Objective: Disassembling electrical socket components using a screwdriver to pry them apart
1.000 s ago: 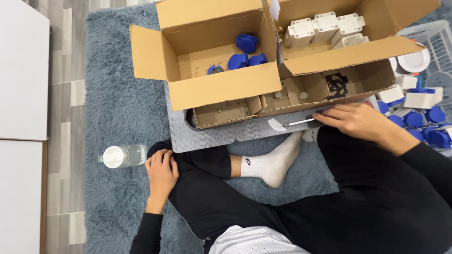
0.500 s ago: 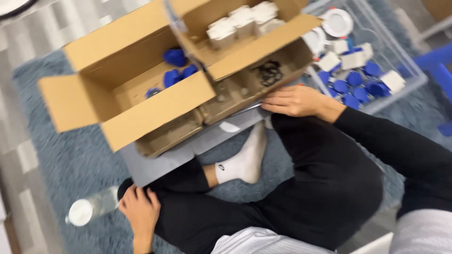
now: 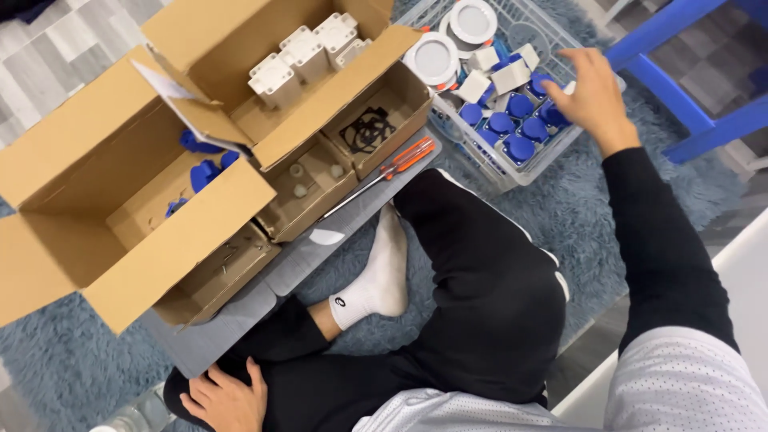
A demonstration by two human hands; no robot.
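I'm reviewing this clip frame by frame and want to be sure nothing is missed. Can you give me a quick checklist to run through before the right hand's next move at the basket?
1. Right hand is over the white basket, by the blue caps: ok.
2. Right hand is empty: cannot tell, its palm faces away.
3. Blue caps lie in the open, nothing on top of them: ok.
4. Left hand is free: ok, it rests on the knee and holds nothing.
5. Screwdriver is out of the hand's way: ok, it lies on the grey board beside the cardboard boxes.
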